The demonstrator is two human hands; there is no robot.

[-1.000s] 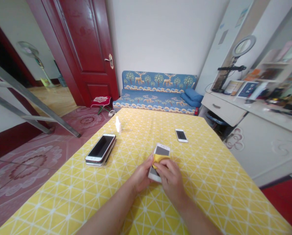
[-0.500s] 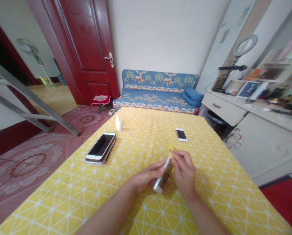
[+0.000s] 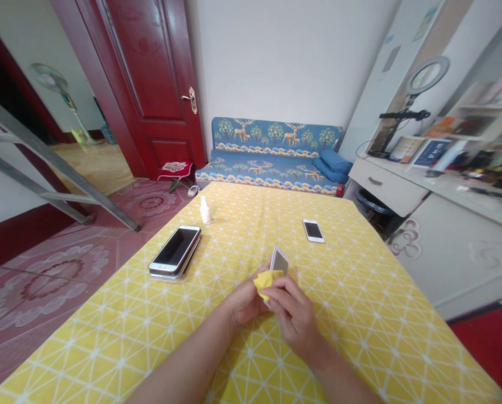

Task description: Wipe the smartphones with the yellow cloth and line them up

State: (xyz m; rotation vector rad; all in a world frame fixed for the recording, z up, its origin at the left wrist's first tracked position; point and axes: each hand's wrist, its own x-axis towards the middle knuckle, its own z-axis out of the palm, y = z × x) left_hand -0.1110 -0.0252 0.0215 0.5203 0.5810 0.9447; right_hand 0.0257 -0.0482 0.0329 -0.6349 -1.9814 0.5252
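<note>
My left hand [image 3: 247,303] grips a white-edged smartphone [image 3: 280,260] from its left side, tilted up on edge above the table. Its lower part is hidden behind a cloth and my fingers. In my right hand [image 3: 295,314] a small yellow cloth [image 3: 266,282] is pinched between thumb and fingers, lying against the phone's near end. Farther off, a small white phone [image 3: 313,230] lies face up on the right. To the left rests a stack of phones [image 3: 175,251], a white-framed one on top. Behind that stack stands a white spray bottle [image 3: 205,211].
A yellow patterned tablecloth [image 3: 251,359] covers the table. Beyond it is a blue sofa [image 3: 271,160], with a red stool [image 3: 175,169] near the door. A white dresser [image 3: 402,191] stands at right, a metal ladder [image 3: 65,168] at left.
My right hand has moved the cloth from the phone's far end to its near end. The phone has turned and shifted slightly away, its screen side now showing above the cloth.
</note>
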